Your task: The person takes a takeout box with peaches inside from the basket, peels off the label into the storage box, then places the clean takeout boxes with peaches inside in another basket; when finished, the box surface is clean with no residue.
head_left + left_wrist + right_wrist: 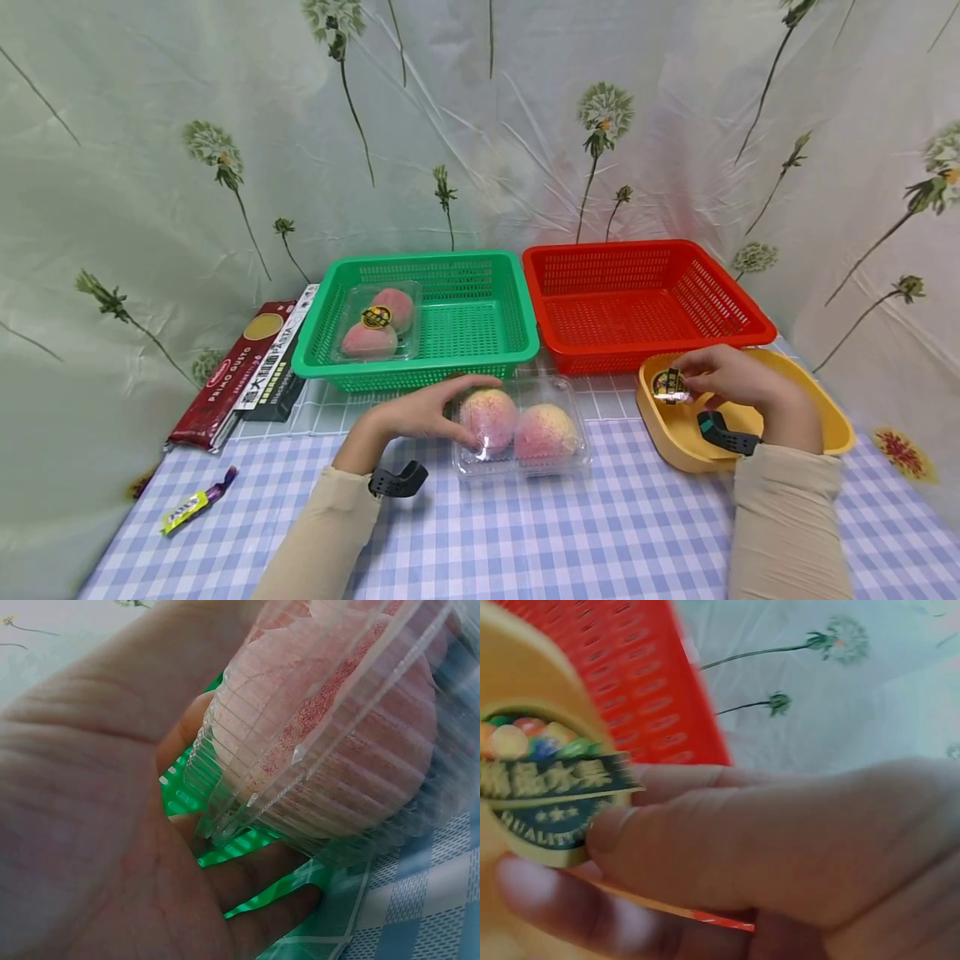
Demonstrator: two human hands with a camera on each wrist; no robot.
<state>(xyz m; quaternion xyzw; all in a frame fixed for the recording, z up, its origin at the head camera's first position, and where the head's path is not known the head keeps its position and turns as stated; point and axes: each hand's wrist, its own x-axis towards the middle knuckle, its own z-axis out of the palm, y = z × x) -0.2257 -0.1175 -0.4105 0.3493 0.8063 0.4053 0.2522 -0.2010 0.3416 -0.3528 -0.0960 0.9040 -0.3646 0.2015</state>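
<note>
A clear plastic clamshell (521, 433) with two pink peaches lies on the checked cloth in front of the green basket (480, 367). My left hand (427, 410) rests against its left end, fingers straight along the box (330, 750). Over the yellow tray (675, 425) my right hand (720, 379) pinches a round gold and dark fruit sticker (669, 385) (540, 799) between thumb and fingers. A second clamshell of peaches (375, 323), with the same kind of sticker on its lid, sits in the green basket.
A red basket (645, 250) stands behind the yellow tray. Pasta boxes (247, 367) lie left of the green basket, and a small wrapped sweet (197, 500) sits near the front left edge. A flowered sheet hangs behind.
</note>
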